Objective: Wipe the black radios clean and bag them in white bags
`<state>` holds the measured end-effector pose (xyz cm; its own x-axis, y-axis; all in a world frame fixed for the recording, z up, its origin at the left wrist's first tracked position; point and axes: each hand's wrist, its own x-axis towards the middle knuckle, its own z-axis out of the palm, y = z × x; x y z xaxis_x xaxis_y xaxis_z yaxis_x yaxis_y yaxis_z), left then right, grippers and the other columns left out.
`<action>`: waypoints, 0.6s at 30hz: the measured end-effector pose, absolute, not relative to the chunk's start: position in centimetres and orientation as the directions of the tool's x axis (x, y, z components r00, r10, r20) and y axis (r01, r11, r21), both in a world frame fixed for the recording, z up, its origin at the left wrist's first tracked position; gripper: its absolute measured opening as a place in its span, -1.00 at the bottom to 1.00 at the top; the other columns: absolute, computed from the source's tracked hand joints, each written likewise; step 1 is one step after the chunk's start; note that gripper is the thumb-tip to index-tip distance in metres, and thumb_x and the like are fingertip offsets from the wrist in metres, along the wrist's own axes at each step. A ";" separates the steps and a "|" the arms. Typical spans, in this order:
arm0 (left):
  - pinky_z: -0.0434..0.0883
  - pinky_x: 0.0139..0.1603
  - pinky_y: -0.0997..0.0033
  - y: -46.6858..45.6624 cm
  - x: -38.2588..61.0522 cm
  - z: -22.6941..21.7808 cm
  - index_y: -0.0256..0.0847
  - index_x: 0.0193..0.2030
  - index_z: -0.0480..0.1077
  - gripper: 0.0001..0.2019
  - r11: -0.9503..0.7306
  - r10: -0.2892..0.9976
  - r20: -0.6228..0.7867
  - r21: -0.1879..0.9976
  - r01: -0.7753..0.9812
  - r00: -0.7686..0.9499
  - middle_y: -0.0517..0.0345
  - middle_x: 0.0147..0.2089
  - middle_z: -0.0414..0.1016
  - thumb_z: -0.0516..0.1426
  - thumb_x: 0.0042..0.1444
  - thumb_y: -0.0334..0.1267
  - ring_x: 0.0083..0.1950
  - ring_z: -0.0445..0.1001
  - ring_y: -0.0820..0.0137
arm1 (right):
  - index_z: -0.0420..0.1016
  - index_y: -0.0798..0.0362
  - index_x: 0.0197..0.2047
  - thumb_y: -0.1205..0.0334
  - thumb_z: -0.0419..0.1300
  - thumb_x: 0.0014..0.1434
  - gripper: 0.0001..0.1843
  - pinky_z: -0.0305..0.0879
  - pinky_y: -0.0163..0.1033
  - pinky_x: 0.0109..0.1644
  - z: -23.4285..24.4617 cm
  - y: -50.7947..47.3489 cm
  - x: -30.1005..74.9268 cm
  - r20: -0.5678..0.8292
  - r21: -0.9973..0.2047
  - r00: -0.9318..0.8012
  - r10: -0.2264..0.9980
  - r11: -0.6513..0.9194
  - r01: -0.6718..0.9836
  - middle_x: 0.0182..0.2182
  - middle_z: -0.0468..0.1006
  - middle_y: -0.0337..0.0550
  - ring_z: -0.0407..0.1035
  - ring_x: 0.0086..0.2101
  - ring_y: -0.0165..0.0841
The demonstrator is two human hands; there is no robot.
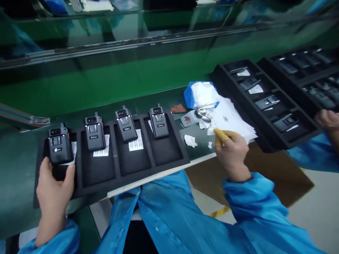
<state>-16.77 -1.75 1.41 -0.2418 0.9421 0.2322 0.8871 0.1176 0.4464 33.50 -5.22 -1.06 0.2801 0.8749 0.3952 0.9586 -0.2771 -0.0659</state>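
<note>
My left hand [54, 188] grips the lower end of the leftmost two-way radio [60, 146], thumb on one side and fingers on the other. This radio leans in the first compartment of a black foam tray [116, 155]. Beside it, three more radios marked "Riton" lie in their own compartments, with printed white label sheets [136, 141] by them. Over the table's right part, my right hand [231, 151], with yellow finger cots on its fingertips, pinches a small white wipe [210, 131]. Close by are a white flowered bottle with a metal lid [194, 117] and white scraps [190, 140].
A blue bin [188, 96] of white wipes stands behind white sheets [227, 118]. To the right, another black tray [279, 141] holds radios and labels. A co-worker's hand [328, 120] is at the far right. Below is a cardboard box [278, 176].
</note>
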 end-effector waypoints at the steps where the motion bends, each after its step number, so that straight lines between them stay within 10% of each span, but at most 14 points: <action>1: 0.33 0.15 -0.37 -1.6 -16.7 1.7 -0.06 0.41 0.05 -0.20 0.191 0.935 0.188 0.445 0.875 -0.300 -0.22 0.33 0.30 0.23 0.05 -0.04 0.27 0.34 -0.22 | 0.64 0.04 -0.25 0.24 0.04 0.15 -0.68 0.21 -0.08 -0.31 -2.1 -5.1 33.7 0.355 -0.072 0.291 0.889 -0.284 0.956 -0.28 0.55 0.11 0.35 -0.35 -0.18; 5: 0.42 0.05 -0.31 -0.7 -15.8 3.3 -0.19 0.40 0.06 -0.14 0.353 0.899 0.107 0.395 0.848 -0.424 -0.32 0.27 0.36 0.27 -0.01 0.01 0.17 0.44 -0.21 | 0.63 0.08 -0.29 0.29 0.03 0.11 -0.69 0.26 0.05 -0.18 -3.1 -5.5 32.6 0.308 -0.056 0.284 0.908 -0.280 0.958 -0.19 0.51 0.19 0.35 -0.19 -0.04; 9: 0.41 0.02 -0.35 0.7 -14.5 4.7 -0.45 0.38 0.06 -0.09 0.387 0.907 0.073 0.252 0.887 -0.416 -0.50 0.20 0.39 0.24 0.00 0.03 0.12 0.45 -0.33 | 0.48 0.01 0.13 0.30 0.01 0.19 -0.53 0.34 0.01 -0.06 -0.5 -4.7 27.9 0.484 -0.212 0.224 0.846 -0.136 0.968 -0.04 0.46 0.14 0.37 -0.09 -0.10; 18: 0.36 0.04 -0.36 1.6 -16.5 2.2 -0.54 0.26 0.18 -0.17 0.198 0.905 0.311 0.294 0.935 -0.290 -0.40 -0.02 0.51 0.26 0.00 0.06 0.02 0.48 -0.24 | 0.06 0.22 0.39 0.03 0.22 0.12 -0.14 0.27 -0.20 -0.41 -1.2 0.7 18.2 0.219 -0.348 0.128 0.967 -0.045 0.936 -0.19 0.44 0.12 0.32 -0.51 -0.34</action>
<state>-16.50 1.58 2.15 -0.2896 0.9053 0.3107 0.9350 0.1982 0.2940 18.23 0.66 -1.18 0.1282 0.9673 0.2188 0.9363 -0.0453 -0.3484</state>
